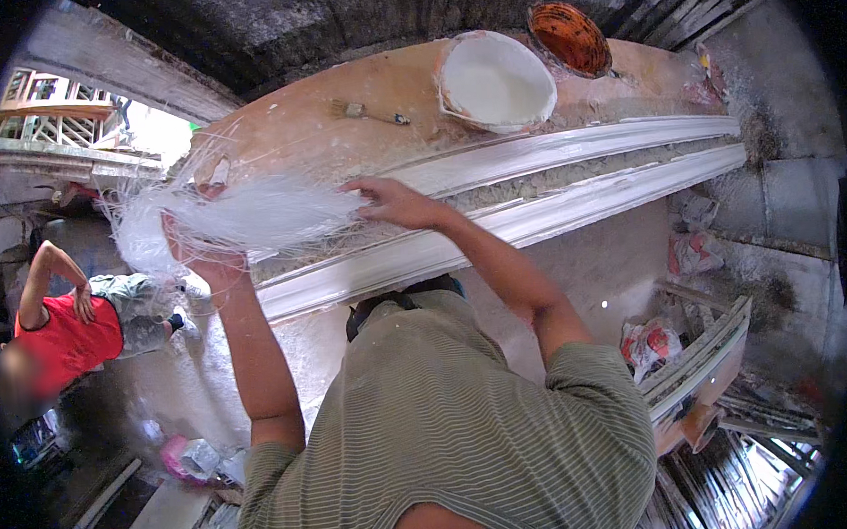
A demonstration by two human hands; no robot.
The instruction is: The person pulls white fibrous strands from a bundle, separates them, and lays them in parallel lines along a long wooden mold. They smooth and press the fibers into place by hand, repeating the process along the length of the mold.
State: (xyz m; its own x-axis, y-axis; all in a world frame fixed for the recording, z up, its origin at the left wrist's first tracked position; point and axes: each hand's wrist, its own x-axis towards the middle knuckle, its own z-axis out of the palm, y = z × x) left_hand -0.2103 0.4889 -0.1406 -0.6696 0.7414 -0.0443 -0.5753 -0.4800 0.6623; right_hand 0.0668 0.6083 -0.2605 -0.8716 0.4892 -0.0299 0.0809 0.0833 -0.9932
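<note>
A loose bundle of fine white, glossy fibres [275, 209] stretches between my hands above the left part of the bench. My left hand [213, 259] grips it from below, its fingers partly hidden behind the strands. At the right end, the fingers of my right hand [390, 202] are closed on the tips of the fibres. Stray strands fan out around my left hand. Below the bundle lie two long white moulded strips [572, 206], side by side with a rough grey band between them.
Behind the strips, the tan bench top [312, 99] holds a brush [370, 113], a tub of white liquid [496, 80] and an orange bucket [570, 39]. A person in a red top [67, 332] is at the left. Wooden frames [697, 366] and bags [651, 344] stand at the lower right.
</note>
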